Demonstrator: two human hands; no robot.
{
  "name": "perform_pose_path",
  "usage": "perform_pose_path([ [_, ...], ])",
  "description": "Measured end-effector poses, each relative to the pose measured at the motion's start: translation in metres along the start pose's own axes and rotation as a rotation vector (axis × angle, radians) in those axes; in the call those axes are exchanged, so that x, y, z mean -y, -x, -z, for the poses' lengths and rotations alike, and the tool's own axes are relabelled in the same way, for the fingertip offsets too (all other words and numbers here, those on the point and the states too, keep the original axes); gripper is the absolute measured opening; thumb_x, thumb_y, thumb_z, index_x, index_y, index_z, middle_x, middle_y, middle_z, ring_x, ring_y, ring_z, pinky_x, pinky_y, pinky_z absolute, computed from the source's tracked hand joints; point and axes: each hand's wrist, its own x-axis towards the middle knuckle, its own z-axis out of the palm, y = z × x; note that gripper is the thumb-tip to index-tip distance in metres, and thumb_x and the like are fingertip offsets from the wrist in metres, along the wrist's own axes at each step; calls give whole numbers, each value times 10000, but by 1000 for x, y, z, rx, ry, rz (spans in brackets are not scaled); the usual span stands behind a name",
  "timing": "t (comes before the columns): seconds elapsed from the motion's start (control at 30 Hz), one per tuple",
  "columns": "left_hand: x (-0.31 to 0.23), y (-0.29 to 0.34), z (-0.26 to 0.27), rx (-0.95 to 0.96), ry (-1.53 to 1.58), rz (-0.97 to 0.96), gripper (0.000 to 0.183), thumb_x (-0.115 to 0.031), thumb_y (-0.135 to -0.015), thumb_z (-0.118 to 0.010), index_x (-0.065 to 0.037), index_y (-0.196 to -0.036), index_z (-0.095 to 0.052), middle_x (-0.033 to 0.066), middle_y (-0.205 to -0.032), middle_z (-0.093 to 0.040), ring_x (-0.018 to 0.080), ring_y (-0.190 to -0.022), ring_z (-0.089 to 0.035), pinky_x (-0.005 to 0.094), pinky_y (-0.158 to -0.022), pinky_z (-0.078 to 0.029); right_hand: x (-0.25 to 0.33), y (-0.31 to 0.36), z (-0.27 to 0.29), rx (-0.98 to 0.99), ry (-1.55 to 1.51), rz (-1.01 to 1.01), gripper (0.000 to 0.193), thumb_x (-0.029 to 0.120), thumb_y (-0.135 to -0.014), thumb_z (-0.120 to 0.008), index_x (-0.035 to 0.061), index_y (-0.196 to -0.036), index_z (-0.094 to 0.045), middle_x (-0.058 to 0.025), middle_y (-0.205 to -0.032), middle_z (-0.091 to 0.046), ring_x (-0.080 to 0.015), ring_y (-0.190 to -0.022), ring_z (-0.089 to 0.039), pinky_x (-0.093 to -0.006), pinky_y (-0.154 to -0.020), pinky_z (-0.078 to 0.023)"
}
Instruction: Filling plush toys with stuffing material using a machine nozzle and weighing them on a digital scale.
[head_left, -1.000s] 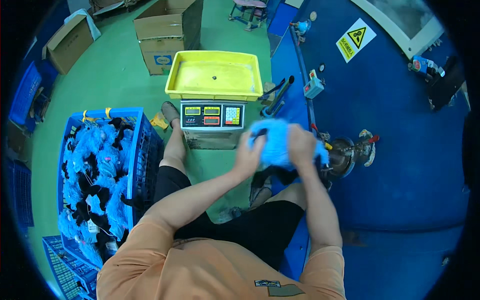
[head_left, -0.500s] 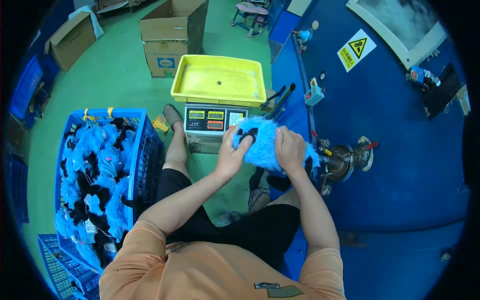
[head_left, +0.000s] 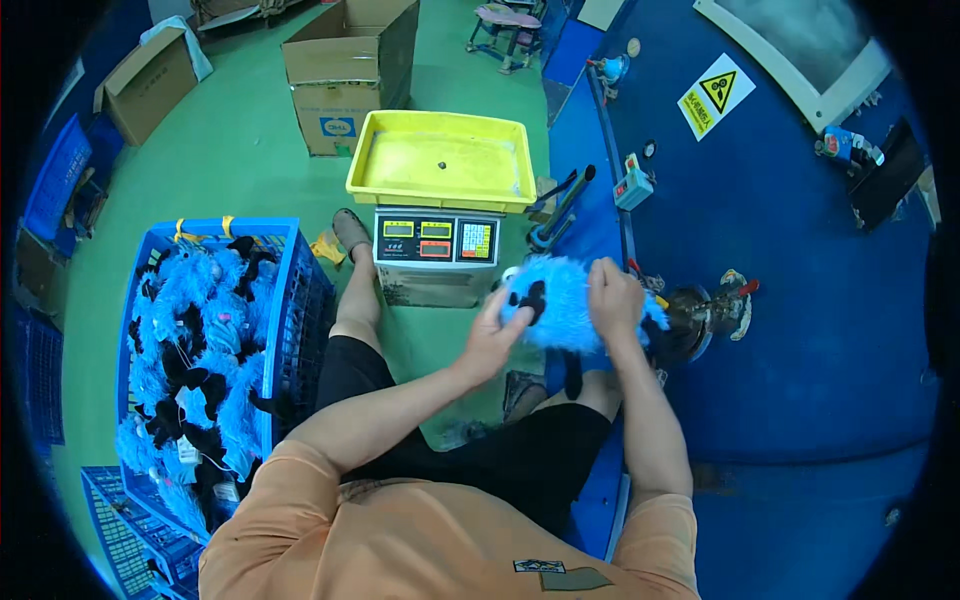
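Observation:
A fluffy blue plush toy (head_left: 562, 308) with black patches is held between both hands, above my right thigh. My left hand (head_left: 492, 335) grips its left end, beside a black patch and a white eye, with the thumb across the front. Around the right part of its top, the fingers of my right hand (head_left: 614, 303) are closed. A black limb dangles beneath the toy. Its right end reaches in front of a round metal nozzle (head_left: 690, 318) on the blue machine; whether the two touch, I cannot tell.
At my left, a blue crate (head_left: 283, 330) is heaped with similar blue and black plush toys. Ahead stands a scale (head_left: 437, 236) carrying a yellow tray (head_left: 440, 192). A cardboard box (head_left: 345, 110) is behind it. The blue machine wall (head_left: 800, 340) lines my right side.
Both hands have shifted right with the plush toy, toward the metal nozzle. The black limb under the toy now hangs more plainly in sight.

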Motion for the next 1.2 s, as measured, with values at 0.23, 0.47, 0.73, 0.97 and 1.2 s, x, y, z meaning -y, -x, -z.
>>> perform_pose_path([
  [0.23, -6, -15, -12, -50, -207, -246, 549, -266, -978, -583, -45, -1456, -430, 180, -1331, -422, 313, -1189, -435, 393, -1059, -338, -1, -3, -2, 71, -54, -69, 253, 205, -940, -538, 77, -723, -563, -134, -599, -595, -381, -523, -526, -472, -530, -386],
  [0.47, 3, 5, 27, -135, -134, -205, 562, -194, -947, -654, -77, -1464, -465, 170, -1425, -433, 279, -1225, -488, 367, -1047, -406, 31, -3, -10, -4, -9, 34, 246, 210, -934, -547, 75, -729, -551, -133, -608, -601, -386, -531, -534, -470, -534, -404],
  [0.73, -36, -11, -7, -220, -149, -88, 447, -161, -884, -721, -25, -1275, -553, 119, -1123, -619, 192, -969, -593, 318, -870, -494, -6, -1, -7, 47, -16, -53, 251, 218, -931, -544, 74, -726, -540, -146, -616, -602, -395, -533, -536, -487, -532, -398],
  [0.97, -37, 1, 18, -304, -24, -90, 389, -149, -896, -699, -26, -1224, -529, 92, -1047, -609, 159, -866, -585, 294, -795, -512, 37, -6, -16, -18, 10, 109, 234, 193, -920, -564, 86, -714, -540, -118, -601, -581, -352, -543, -529, -459, -554, -409],
  [1.2, -26, 17, -12, -272, 148, 82, 429, -98, -927, -665, -18, -1294, -458, 124, -1061, -619, 137, -831, -624, 247, -710, -543, 5, -5, -1, 58, -14, 210, 217, 158, -891, -597, 94, -693, -536, -99, -580, -565, -324, -514, -503, -416, -543, -406],
])
